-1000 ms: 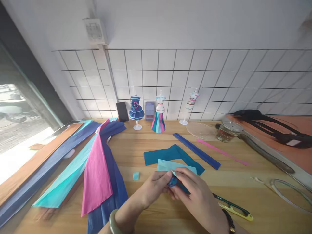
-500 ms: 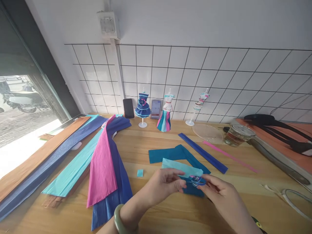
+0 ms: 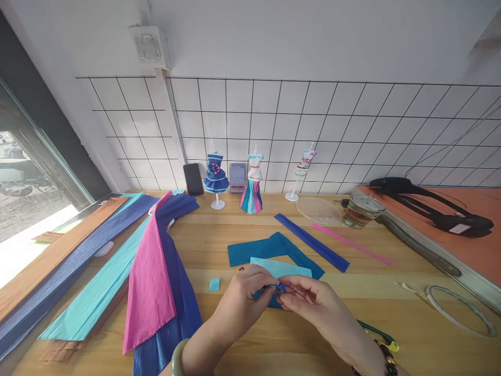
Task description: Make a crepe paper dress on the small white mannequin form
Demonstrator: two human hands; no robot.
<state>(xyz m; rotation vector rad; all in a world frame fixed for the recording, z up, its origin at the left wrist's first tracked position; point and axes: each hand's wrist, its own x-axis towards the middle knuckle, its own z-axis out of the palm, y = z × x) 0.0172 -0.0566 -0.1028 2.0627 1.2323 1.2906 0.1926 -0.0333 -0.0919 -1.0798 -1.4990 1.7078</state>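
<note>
Just above the table, my left hand (image 3: 245, 295) and my right hand (image 3: 315, 303) meet, fingertips pinched together. Between them is a small curled piece of blue crepe paper (image 3: 280, 288), mostly covered by the fingers. Both hands are closed on it. Right behind the fingertips appears a light turquoise paper piece (image 3: 284, 267). A bent dark teal strip (image 3: 250, 252) lies behind that, and more teal paper shows under the hands. A little turquoise square (image 3: 214, 284) lies left of my left hand.
Long crepe strips, including a pink one (image 3: 151, 292), cover the left side. Three small dress forms, one in a blue dress (image 3: 215, 177), stand by the tiled wall near two phones. Rightward are a blue strip (image 3: 311, 242), glass jar (image 3: 363, 210) and scissors (image 3: 376, 331).
My hands have come closer together, and both now pinch the blue piece, which earlier showed more openly near my right fingers. The view has shifted right, bringing the scissors into sight.
</note>
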